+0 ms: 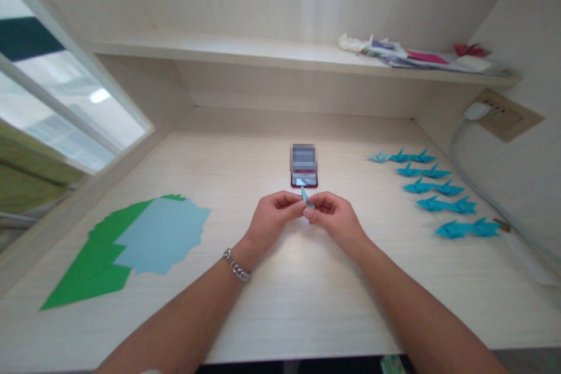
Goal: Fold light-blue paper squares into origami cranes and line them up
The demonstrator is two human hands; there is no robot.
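Between my fingertips, above the middle of the desk, is a small piece of folded light-blue paper [304, 194]. My left hand [280, 210] pinches it from the left, and my right hand [329, 213] grips it from the other side. Most of the paper is covered by the fingers; a narrow pointed part sticks up. Just beyond the hands a phone [304, 178] lies flat, its upper screen blurred out. Folded blue paper cranes [453, 229] stand in short rows on the right. One lighter blue crane [379, 157] sits at the far left end of the back row.
Fanned light-blue paper sheets [164, 236] overlap green sheets [94, 257] on the left of the desk. A shelf [263, 52] above the back carries papers [407, 57]. A white cable [460, 158] runs down from the wall socket [508, 117] behind the cranes.
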